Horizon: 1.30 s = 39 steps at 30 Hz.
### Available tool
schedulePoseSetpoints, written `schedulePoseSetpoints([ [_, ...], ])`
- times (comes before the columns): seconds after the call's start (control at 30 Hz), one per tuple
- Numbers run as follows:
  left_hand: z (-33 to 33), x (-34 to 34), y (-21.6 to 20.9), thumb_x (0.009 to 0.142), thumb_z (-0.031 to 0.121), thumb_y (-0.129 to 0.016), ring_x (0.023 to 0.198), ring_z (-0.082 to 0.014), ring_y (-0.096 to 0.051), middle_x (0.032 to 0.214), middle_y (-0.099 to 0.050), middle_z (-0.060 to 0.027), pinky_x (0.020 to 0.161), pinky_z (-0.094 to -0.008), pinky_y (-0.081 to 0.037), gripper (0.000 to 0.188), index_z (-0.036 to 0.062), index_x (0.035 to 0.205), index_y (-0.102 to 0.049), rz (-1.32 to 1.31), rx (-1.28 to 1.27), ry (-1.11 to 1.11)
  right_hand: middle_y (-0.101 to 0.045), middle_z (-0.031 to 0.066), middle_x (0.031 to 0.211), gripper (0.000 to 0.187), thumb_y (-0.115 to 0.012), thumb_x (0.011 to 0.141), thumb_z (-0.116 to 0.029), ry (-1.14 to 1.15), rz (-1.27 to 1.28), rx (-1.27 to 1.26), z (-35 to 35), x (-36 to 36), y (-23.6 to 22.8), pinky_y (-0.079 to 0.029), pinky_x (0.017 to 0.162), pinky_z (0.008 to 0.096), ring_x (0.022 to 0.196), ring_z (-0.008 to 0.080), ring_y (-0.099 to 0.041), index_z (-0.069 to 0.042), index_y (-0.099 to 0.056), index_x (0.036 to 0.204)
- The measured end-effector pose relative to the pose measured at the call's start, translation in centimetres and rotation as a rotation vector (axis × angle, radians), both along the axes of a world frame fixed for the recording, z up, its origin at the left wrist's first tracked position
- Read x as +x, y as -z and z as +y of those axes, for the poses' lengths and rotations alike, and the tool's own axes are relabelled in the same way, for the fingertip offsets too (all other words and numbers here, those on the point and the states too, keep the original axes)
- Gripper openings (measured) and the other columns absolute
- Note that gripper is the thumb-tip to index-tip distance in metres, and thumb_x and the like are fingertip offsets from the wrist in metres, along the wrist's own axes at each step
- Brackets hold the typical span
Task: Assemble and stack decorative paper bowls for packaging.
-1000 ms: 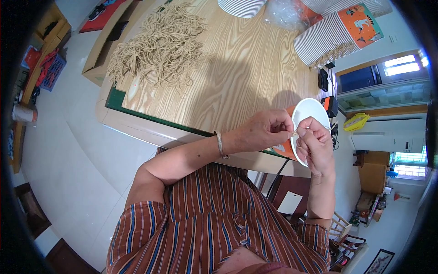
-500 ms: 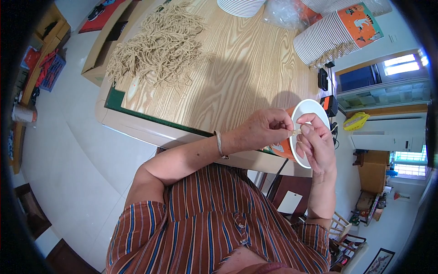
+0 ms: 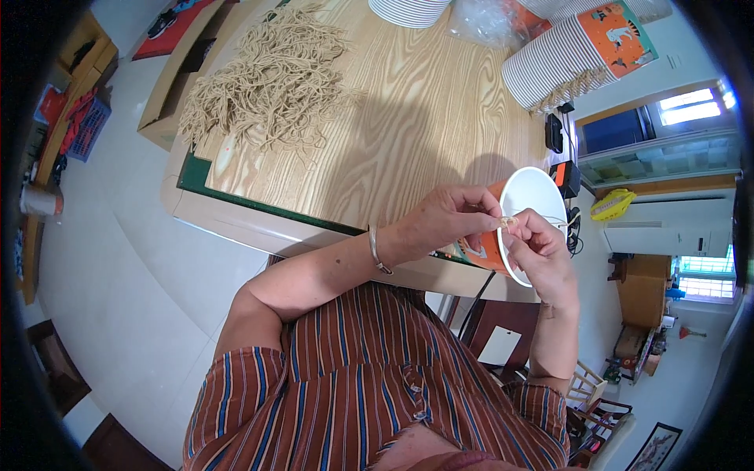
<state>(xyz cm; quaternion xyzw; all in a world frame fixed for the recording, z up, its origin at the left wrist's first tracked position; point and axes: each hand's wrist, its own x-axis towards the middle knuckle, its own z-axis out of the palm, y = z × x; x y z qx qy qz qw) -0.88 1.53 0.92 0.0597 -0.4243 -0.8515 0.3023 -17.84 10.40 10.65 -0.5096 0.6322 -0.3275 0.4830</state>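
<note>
An orange paper bucket (image 3: 534,187) with a white inside lies tipped at the table's right front corner, its mouth facing right. My left hand (image 3: 449,223) is at its near rim, thumb and forefinger pinched on a thin beige cord (image 3: 509,222). My right hand (image 3: 543,257) sits in front of the mouth, fingers closed on the same cord. A length of cord shows past the right fingers, across the white opening. Whether the cord is knotted is too small to tell. A tangled heap of beige cords (image 3: 267,86) lies on the table's far left.
Nested striped paper buckets (image 3: 554,74) with cord ends hanging lie at the far right. Another white stack (image 3: 410,9) and a clear plastic bag (image 3: 485,22) are at the back. Black and orange devices (image 3: 564,179) with cables line the right edge. A cardboard box (image 3: 174,86) stands left of the table.
My right hand has shifted, its fingers now curled closer to my left fingertips. More cord shows beyond it, over the bucket's mouth. My left hand has barely moved.
</note>
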Motion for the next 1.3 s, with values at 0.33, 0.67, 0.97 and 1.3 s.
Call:
schedulePoseSetpoints([
  [0.33,0.2,0.0,0.2,0.092,0.011,-0.063,0.072,-0.0065,-0.061,0.086,-0.064,-0.0016,0.064,-0.0212,-0.054,0.010,0.0025,0.097,-0.063,-0.018,-0.019,-0.024,-0.059,-0.0036,0.076,0.010,-0.059,0.092,0.001,0.078,-0.056,-0.054,-0.4,1.4,-0.8,-0.037,0.053,0.0164,0.063,-0.0001,-0.049,-0.003,-0.055,0.099],
  [0.67,0.2,0.0,-0.3,0.092,0.010,-0.063,0.073,-0.0046,-0.060,0.085,-0.063,-0.0004,0.065,-0.0198,-0.052,0.008,0.0028,0.096,-0.061,-0.060,-0.114,-0.042,-0.054,-0.0025,0.068,0.002,-0.057,0.092,-0.002,0.181,-0.220,-0.034,-0.8,1.4,-0.1,-0.036,0.047,0.0181,0.052,0.0023,-0.042,-0.003,-0.057,0.090],
  [0.97,0.2,-0.3,0.2,0.092,0.009,-0.063,0.073,-0.0052,-0.060,0.085,-0.063,-0.0010,0.065,-0.0203,-0.052,0.009,0.0024,0.097,-0.061,-0.044,-0.136,-0.039,-0.045,-0.0014,0.062,0.005,-0.055,0.092,-0.007,0.206,-0.710,0.072,-1.2,0.8,-0.3,-0.037,0.052,0.0238,0.054,0.0074,-0.042,-0.002,-0.055,0.092],
  [1.3,0.2,-0.3,0.1,0.092,0.009,-0.062,0.072,-0.0058,-0.060,0.084,-0.062,-0.0008,0.065,-0.0215,-0.053,0.009,0.0024,0.097,-0.061,-0.072,-0.085,-0.014,-0.042,-0.0025,0.062,0.014,-0.053,0.094,-0.009,0.245,-0.704,-0.003,-0.9,0.6,0.0,-0.037,0.051,0.0246,0.052,0.0074,-0.039,-0.004,-0.054,0.107],
])
